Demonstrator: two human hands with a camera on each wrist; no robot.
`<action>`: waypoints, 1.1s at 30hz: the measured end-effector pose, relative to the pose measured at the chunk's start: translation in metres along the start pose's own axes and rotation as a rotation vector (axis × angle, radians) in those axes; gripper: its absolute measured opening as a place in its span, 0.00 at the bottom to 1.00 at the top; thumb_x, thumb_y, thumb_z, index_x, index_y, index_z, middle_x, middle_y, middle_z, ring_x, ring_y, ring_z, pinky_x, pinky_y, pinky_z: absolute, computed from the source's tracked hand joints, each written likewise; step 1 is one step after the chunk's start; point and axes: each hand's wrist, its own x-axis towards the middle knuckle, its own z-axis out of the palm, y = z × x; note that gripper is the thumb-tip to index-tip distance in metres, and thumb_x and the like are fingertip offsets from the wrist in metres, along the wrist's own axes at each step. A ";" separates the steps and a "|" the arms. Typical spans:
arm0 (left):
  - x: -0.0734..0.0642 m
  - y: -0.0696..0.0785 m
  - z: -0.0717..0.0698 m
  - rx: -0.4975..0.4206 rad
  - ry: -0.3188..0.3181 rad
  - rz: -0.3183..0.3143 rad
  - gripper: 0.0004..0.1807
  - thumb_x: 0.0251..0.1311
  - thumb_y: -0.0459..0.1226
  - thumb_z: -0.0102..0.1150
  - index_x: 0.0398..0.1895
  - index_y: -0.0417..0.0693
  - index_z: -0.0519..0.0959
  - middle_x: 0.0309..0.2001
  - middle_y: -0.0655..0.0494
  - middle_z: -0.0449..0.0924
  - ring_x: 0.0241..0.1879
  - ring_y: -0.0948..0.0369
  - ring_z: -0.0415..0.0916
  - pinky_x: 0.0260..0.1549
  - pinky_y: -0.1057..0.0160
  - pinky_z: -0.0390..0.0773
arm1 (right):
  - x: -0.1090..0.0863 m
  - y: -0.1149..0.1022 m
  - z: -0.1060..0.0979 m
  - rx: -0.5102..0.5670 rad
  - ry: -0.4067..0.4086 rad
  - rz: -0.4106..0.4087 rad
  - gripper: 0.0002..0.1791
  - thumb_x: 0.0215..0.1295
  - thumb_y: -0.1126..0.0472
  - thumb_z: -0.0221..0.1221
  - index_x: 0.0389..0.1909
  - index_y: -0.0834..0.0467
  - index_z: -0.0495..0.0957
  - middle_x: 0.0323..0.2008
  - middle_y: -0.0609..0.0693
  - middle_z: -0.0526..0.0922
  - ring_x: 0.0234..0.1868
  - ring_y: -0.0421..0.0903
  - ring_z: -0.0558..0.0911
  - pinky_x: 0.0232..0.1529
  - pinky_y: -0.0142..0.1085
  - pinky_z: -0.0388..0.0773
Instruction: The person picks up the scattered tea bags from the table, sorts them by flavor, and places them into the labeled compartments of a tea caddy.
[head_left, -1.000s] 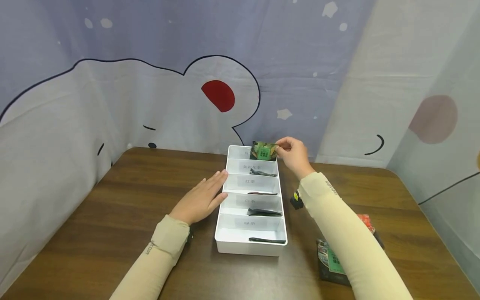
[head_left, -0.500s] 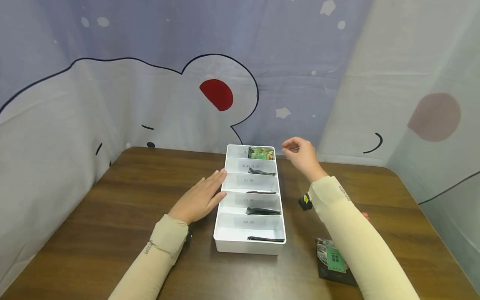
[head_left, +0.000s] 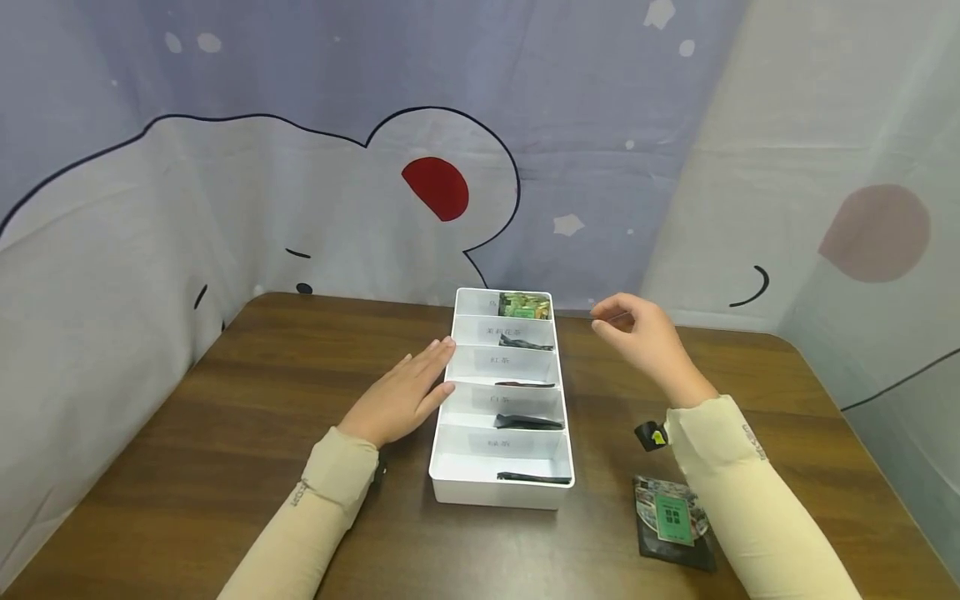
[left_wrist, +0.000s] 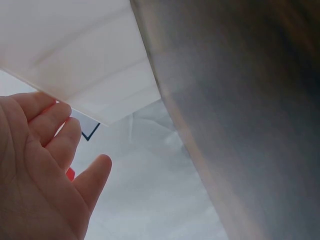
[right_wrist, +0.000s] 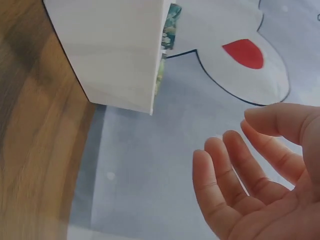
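Note:
A white divided box (head_left: 495, 496) with labelled compartments stands lengthwise on the table. Straight fingers of my left hand (head_left: 401, 396) touch its left rim; the left wrist view shows the fingertips along the box edge. In the farthest compartment a green tea sachet (head_left: 523, 306) stands upright at the right side. Dark sachets (head_left: 528, 422) lean in the nearer compartments, seen almost edge-on. Right of the box's far end, my right hand (head_left: 645, 337) hovers with loosely bent fingers. Nothing is between them in the right wrist view, where the box's outer wall (right_wrist: 110, 55) is nearby.
A dark tea sachet with a green label (head_left: 673, 521) lies on the wooden table (head_left: 262, 417) at the front right, partly under my right sleeve (head_left: 757, 492). A printed curtain (head_left: 585, 167) hangs behind the table's far edge.
My right hand has let go of the green tea sachet, now lower in the farthest compartment, and has moved right and toward me. My left hand stays at the rim.

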 end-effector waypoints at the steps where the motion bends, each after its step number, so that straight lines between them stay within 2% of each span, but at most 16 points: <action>1: 0.000 0.000 0.000 0.001 0.001 -0.001 0.36 0.79 0.53 0.39 0.82 0.45 0.50 0.81 0.53 0.49 0.79 0.54 0.48 0.75 0.44 0.53 | -0.004 0.000 -0.003 -0.009 -0.001 -0.001 0.09 0.70 0.62 0.61 0.47 0.61 0.82 0.46 0.59 0.86 0.45 0.56 0.84 0.48 0.48 0.79; 4: 0.000 0.000 0.001 0.003 0.000 -0.005 0.36 0.79 0.53 0.39 0.82 0.46 0.50 0.81 0.53 0.49 0.79 0.55 0.48 0.75 0.44 0.53 | -0.018 0.001 -0.010 -0.041 -0.010 -0.005 0.09 0.70 0.62 0.62 0.48 0.60 0.83 0.44 0.57 0.87 0.45 0.55 0.84 0.47 0.47 0.79; 13: 0.000 0.001 0.001 0.009 -0.007 -0.002 0.36 0.79 0.53 0.39 0.82 0.45 0.50 0.81 0.53 0.49 0.79 0.54 0.48 0.75 0.44 0.54 | -0.053 0.008 -0.034 -0.149 -0.043 0.022 0.14 0.72 0.57 0.62 0.53 0.58 0.81 0.47 0.56 0.87 0.47 0.55 0.85 0.46 0.50 0.80; 21: 0.000 0.001 0.000 0.010 -0.003 -0.007 0.36 0.79 0.53 0.39 0.82 0.45 0.50 0.81 0.53 0.49 0.79 0.55 0.48 0.75 0.44 0.54 | -0.072 0.025 -0.058 -0.199 -0.142 0.152 0.22 0.73 0.53 0.61 0.60 0.62 0.77 0.48 0.60 0.86 0.50 0.59 0.84 0.45 0.54 0.82; 28: 0.000 0.000 0.000 0.012 -0.002 -0.003 0.36 0.79 0.53 0.39 0.82 0.45 0.50 0.81 0.53 0.49 0.79 0.54 0.48 0.75 0.44 0.54 | -0.088 0.049 -0.075 -0.247 -0.208 0.205 0.26 0.71 0.53 0.63 0.60 0.68 0.76 0.47 0.64 0.86 0.47 0.60 0.86 0.43 0.55 0.83; 33: 0.000 0.000 0.001 0.015 0.001 0.001 0.36 0.80 0.53 0.39 0.82 0.45 0.50 0.81 0.53 0.50 0.79 0.54 0.48 0.75 0.44 0.54 | -0.095 0.065 -0.083 -0.318 -0.259 0.284 0.32 0.70 0.51 0.64 0.62 0.74 0.72 0.51 0.70 0.83 0.50 0.68 0.82 0.43 0.60 0.80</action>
